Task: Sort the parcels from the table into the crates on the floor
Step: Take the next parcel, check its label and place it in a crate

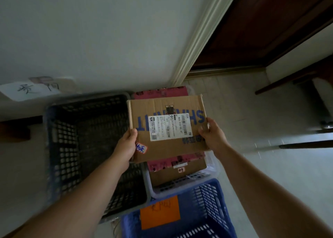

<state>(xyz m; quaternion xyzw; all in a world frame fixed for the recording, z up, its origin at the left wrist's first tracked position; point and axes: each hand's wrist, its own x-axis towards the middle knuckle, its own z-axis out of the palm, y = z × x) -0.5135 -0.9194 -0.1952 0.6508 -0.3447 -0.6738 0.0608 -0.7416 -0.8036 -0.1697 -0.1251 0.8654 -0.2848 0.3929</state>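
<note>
A flat brown cardboard parcel (pixel 162 110) with blue lettering, a white shipping label and a small handwritten sticker hangs above the crates. My left hand (pixel 127 144) grips its left edge and my right hand (pixel 211 134) grips its right edge. Directly beneath it stands a white crate (pixel 182 188) holding a pink parcel (pixel 162 91) and a brown box (pixel 178 174). A dark crate (pixel 59 147) sits to the left with nothing visible inside. A blue crate (pixel 212 210) with an orange paper tag stands nearest me.
A white wall runs behind the crates, with a handwritten paper sign (pixel 30 91) low on the left. A door frame (pixel 196 39) and dark wooden door (pixel 261 25) are at the back right. Dark furniture legs (pixel 295 144) stand on the tiled floor at right.
</note>
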